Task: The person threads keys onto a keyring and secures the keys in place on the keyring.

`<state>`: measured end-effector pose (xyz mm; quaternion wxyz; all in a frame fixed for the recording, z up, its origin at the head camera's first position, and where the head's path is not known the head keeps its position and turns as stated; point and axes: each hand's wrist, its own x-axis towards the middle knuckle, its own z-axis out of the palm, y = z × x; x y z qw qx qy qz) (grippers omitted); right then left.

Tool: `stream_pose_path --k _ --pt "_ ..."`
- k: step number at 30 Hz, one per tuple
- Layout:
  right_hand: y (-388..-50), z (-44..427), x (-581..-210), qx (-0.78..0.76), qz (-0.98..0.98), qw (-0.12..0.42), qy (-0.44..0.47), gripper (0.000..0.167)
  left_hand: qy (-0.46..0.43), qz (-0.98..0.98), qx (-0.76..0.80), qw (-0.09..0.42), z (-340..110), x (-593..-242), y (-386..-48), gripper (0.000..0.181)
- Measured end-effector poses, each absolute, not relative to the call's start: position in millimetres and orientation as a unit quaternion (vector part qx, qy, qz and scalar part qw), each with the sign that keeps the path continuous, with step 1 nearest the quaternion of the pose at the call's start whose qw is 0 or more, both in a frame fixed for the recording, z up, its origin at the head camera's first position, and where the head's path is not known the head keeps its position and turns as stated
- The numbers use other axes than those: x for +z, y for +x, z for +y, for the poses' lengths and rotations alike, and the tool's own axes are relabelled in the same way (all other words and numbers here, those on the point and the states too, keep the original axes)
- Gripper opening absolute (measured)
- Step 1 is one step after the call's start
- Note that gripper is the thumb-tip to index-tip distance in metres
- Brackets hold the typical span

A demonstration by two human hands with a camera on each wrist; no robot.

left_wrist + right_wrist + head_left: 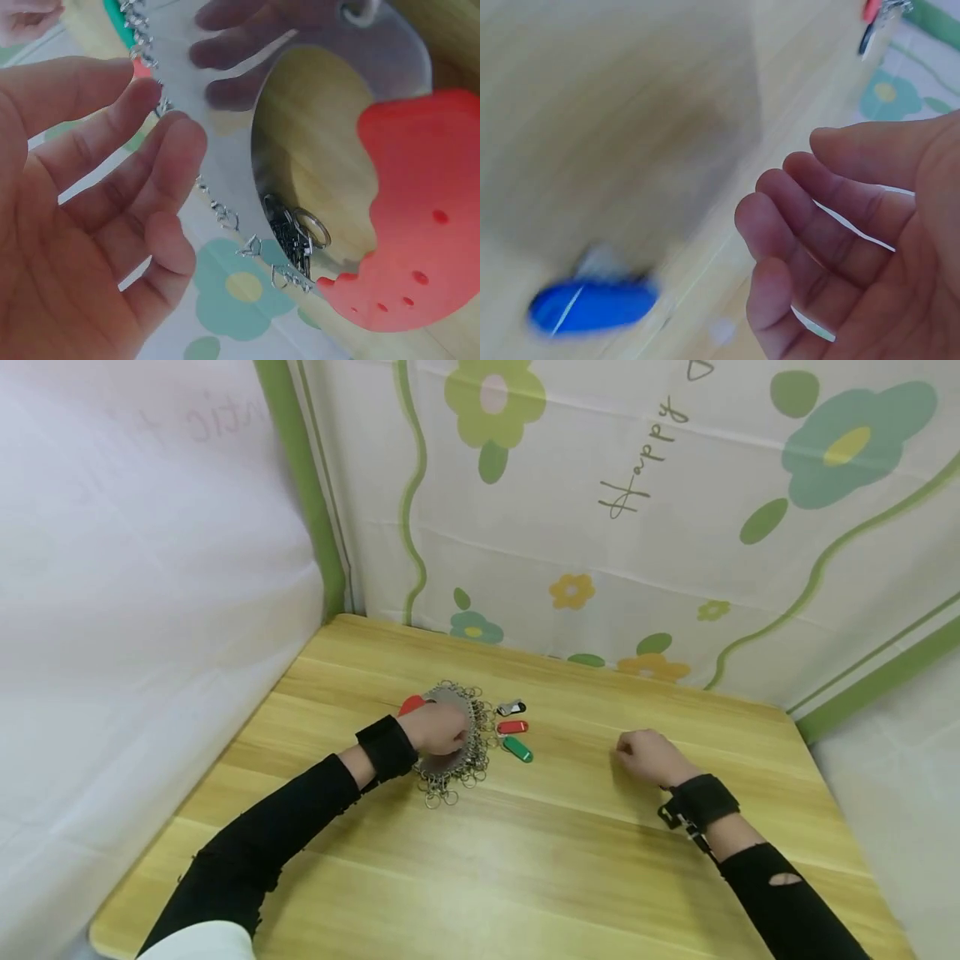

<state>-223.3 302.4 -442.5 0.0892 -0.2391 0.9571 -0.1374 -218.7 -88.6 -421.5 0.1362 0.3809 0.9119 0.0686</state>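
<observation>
My left hand [437,728] hovers over a shiny metal plate [227,150] with many small key rings [480,718] along its edge. In the left wrist view the fingers are loosely curled beside the metal, which mirrors them, and nothing shows between them. A red bitten-watermelon-shaped piece [427,187] is joined to the plate near a large oval hole. To the right, my right hand [651,757] is over the table, its fingers loosely bent and holding nothing. In the right wrist view a blurred blue key tag [592,306] is near that hand; the head view does not show it.
A black key tag [513,707], a red key tag [513,727] and a green key tag [518,749] lie right of the plate on the wooden table [465,877]. Flower-printed fabric [525,527] walls in the back and sides.
</observation>
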Motion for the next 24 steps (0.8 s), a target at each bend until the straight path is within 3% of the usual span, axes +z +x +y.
stream_pose_path --k 5,13,19,24 --pt "-213 332 -441 -0.123 0.963 0.095 -0.222 0.009 0.4 0.907 0.055 0.121 -83 -425 -216 0.008" --pt "-194 364 -443 -0.121 0.964 0.094 -0.217 0.019 0.404 0.908 0.05 0.097 -65 -424 -214 0.011" --pt "-189 370 -449 -0.13 0.962 0.097 -0.219 0.01 0.406 0.908 0.051 0.086 -57 -427 -216 0.03" --pt "-189 370 -453 -0.13 0.962 0.096 -0.221 0.01 0.395 0.912 0.034 0.102 -54 -429 -214 0.03"
